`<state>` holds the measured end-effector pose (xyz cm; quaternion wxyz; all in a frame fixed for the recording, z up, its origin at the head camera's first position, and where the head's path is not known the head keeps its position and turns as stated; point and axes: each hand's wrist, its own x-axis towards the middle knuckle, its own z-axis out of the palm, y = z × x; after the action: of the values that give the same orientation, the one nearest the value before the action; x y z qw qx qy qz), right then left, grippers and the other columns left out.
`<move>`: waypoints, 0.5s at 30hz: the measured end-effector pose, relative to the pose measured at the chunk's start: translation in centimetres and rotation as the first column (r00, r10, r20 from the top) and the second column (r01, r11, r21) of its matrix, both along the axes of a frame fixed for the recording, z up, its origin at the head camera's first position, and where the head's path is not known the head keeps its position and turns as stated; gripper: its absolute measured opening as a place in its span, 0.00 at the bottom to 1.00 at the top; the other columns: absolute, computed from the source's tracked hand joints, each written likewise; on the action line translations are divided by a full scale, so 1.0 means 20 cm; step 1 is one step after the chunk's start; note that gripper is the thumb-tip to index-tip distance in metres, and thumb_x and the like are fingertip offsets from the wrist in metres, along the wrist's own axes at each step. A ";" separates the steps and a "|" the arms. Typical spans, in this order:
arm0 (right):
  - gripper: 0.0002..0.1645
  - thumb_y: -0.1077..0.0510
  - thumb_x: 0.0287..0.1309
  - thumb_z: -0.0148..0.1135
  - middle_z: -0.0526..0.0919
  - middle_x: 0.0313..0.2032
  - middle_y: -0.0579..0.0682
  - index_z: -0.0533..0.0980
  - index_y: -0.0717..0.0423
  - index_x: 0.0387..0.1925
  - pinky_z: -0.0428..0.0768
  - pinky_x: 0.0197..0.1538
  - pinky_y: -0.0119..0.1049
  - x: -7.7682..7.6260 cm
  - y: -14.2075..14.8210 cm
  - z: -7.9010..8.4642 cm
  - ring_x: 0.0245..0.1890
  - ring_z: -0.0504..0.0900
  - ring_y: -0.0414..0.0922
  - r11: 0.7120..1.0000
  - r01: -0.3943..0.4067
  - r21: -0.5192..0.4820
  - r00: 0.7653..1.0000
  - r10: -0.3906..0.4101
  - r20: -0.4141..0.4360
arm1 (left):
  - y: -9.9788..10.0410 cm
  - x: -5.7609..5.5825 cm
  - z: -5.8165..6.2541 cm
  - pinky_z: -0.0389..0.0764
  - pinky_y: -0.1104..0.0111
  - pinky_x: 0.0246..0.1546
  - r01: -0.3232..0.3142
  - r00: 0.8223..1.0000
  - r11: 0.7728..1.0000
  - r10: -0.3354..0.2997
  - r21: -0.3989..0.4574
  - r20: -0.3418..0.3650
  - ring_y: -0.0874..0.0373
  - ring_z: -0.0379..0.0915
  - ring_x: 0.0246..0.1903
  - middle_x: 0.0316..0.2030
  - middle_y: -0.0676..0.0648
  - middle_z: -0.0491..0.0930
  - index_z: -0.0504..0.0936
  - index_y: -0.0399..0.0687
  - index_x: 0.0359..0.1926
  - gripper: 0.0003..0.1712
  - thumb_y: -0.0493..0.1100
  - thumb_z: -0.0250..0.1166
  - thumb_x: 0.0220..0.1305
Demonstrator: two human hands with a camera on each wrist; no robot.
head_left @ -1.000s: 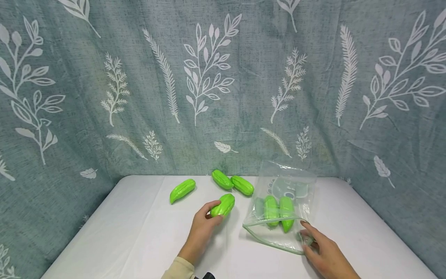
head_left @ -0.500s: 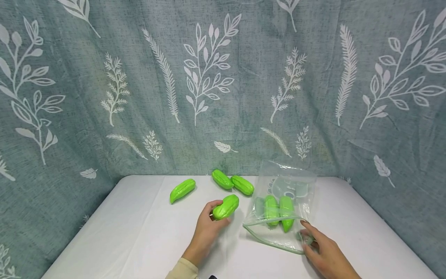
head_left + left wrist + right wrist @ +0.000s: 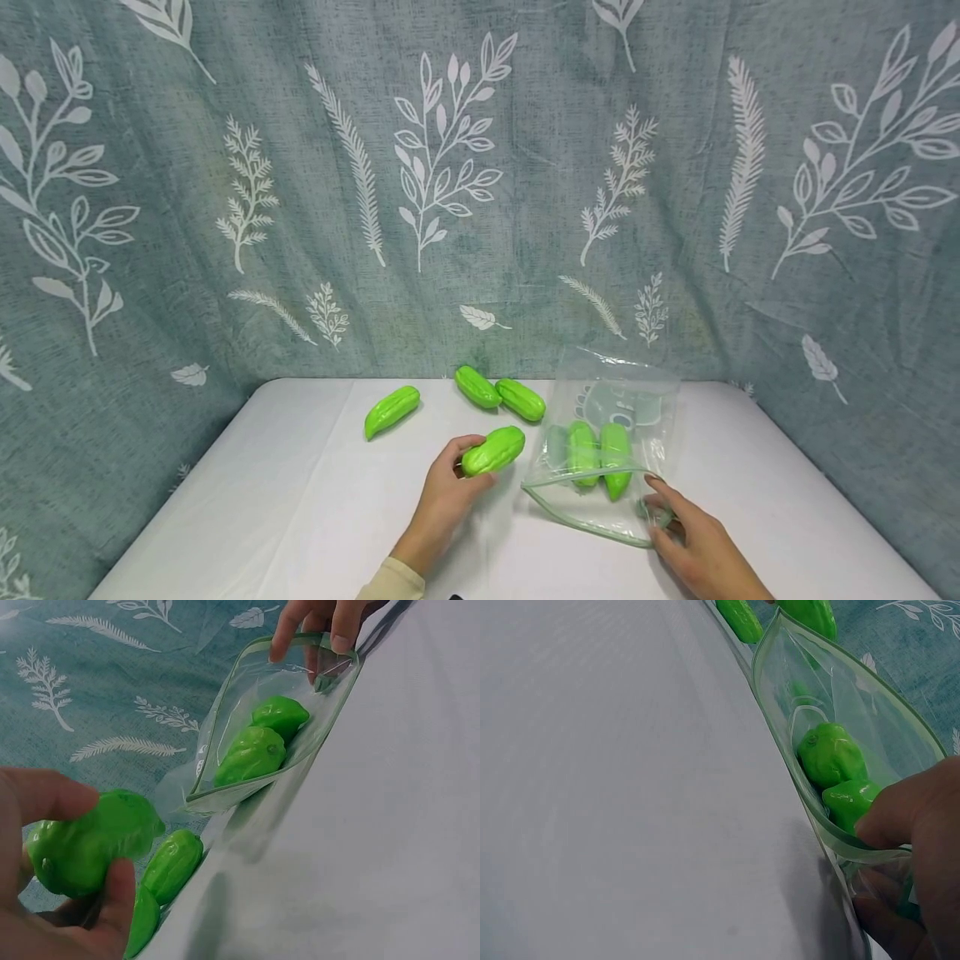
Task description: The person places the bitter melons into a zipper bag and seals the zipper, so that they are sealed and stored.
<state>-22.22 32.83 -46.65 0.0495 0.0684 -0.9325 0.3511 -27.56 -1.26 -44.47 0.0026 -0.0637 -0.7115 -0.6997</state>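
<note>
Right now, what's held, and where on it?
Left grip: green vegetable, held by its sides. Right grip: clear bag, by the right end of its open rim.

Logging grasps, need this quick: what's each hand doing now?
Left hand: holding a green vegetable.
Right hand: holding the clear bag at its rim.

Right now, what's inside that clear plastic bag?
Inside the clear bag are two green vegetables, side by side. Their undersides are hidden, and in the right wrist view the right hand covers part of one.
</note>
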 end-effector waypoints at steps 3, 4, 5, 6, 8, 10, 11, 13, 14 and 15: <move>0.40 0.57 0.64 0.65 0.80 0.57 0.51 0.61 0.55 0.74 0.81 0.50 0.37 0.00 0.00 0.00 0.59 0.77 0.52 1.000 0.002 0.007 1.000 -0.002 -0.005 | 0.00 0.00 0.00 0.78 0.60 0.52 0.016 1.000 1.000 -0.016 -0.007 0.003 0.52 0.71 0.53 0.58 0.44 0.73 0.75 0.47 0.63 0.31 0.36 0.71 0.57; 0.40 0.57 0.64 0.65 0.80 0.57 0.51 0.61 0.55 0.74 0.81 0.50 0.37 0.00 0.00 0.00 0.59 0.77 0.52 1.000 0.004 0.008 1.000 -0.004 -0.005 | 0.01 0.00 0.00 0.78 0.60 0.52 0.024 1.000 1.000 -0.024 -0.005 0.002 0.52 0.72 0.53 0.58 0.44 0.73 0.75 0.47 0.63 0.32 0.36 0.71 0.57; 0.40 0.57 0.64 0.64 0.80 0.57 0.51 0.61 0.55 0.74 0.81 0.50 0.37 0.00 0.00 0.00 0.59 0.77 0.52 1.000 0.003 0.007 1.000 -0.003 -0.004 | 0.01 0.01 0.01 0.78 0.60 0.52 0.034 0.999 0.999 -0.034 -0.001 0.005 0.52 0.72 0.53 0.58 0.44 0.74 0.75 0.47 0.63 0.32 0.36 0.71 0.57; 0.40 0.57 0.64 0.64 0.80 0.57 0.51 0.61 0.55 0.74 0.81 0.50 0.37 0.00 0.00 0.00 0.59 0.77 0.52 1.000 0.003 0.006 1.000 -0.003 -0.004 | 0.01 0.01 0.01 0.78 0.59 0.53 0.046 0.999 0.999 -0.046 0.005 0.005 0.52 0.73 0.53 0.58 0.44 0.74 0.75 0.47 0.63 0.31 0.36 0.71 0.57; 0.40 0.57 0.64 0.65 0.80 0.57 0.52 0.61 0.56 0.74 0.82 0.50 0.37 0.00 0.00 0.00 0.59 0.77 0.53 1.000 0.000 0.005 1.000 0.000 -0.003 | 0.01 0.01 0.02 0.78 0.59 0.53 0.075 0.997 0.997 -0.075 0.023 0.003 0.52 0.73 0.53 0.58 0.44 0.74 0.75 0.47 0.63 0.32 0.36 0.71 0.57; 0.40 0.56 0.65 0.65 0.80 0.57 0.53 0.61 0.57 0.74 0.82 0.49 0.38 0.00 0.00 0.00 0.59 0.77 0.54 1.000 -0.004 0.002 1.000 0.004 -0.002 | 0.01 0.01 0.02 0.78 0.60 0.54 0.103 0.995 0.994 -0.103 0.042 -0.003 0.52 0.73 0.54 0.59 0.43 0.73 0.74 0.46 0.64 0.32 0.36 0.70 0.57; 0.40 0.56 0.65 0.65 0.80 0.57 0.53 0.61 0.57 0.74 0.82 0.49 0.38 0.00 0.00 0.00 0.60 0.77 0.54 1.000 -0.007 0.003 1.000 0.007 -0.002 | 0.01 0.02 0.02 0.78 0.60 0.54 0.116 0.993 0.992 -0.116 0.056 -0.006 0.52 0.74 0.54 0.59 0.43 0.73 0.74 0.46 0.64 0.32 0.36 0.70 0.57; 0.40 0.57 0.65 0.64 0.80 0.57 0.52 0.61 0.56 0.74 0.81 0.50 0.37 0.00 0.00 0.00 0.60 0.77 0.53 1.000 -0.004 0.002 1.000 0.004 0.001 | 0.01 0.02 0.02 0.78 0.60 0.54 0.136 0.991 0.988 -0.135 0.078 -0.016 0.51 0.74 0.55 0.60 0.42 0.72 0.73 0.45 0.64 0.33 0.35 0.70 0.57; 0.40 0.57 0.64 0.65 0.80 0.57 0.52 0.61 0.56 0.74 0.81 0.49 0.37 0.00 0.00 0.00 0.59 0.77 0.53 1.000 -0.002 0.002 1.000 0.002 0.000 | 0.01 0.02 0.03 0.78 0.60 0.54 0.145 0.989 0.986 -0.143 0.088 -0.021 0.51 0.74 0.55 0.60 0.42 0.72 0.73 0.45 0.64 0.33 0.36 0.70 0.57; 0.40 0.56 0.65 0.64 0.80 0.57 0.52 0.61 0.56 0.74 0.81 0.49 0.37 0.00 0.00 0.00 0.59 0.77 0.52 1.000 -0.006 0.006 1.000 0.006 -0.002 | 0.01 0.02 0.03 0.78 0.61 0.54 0.152 0.988 0.983 -0.151 0.098 -0.026 0.51 0.74 0.54 0.60 0.42 0.72 0.73 0.44 0.65 0.33 0.36 0.70 0.57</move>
<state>-22.32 32.87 -46.67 0.0490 0.0715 -0.9333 0.3486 -27.09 -1.08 -43.96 -0.0407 -0.1240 -0.6686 -0.7321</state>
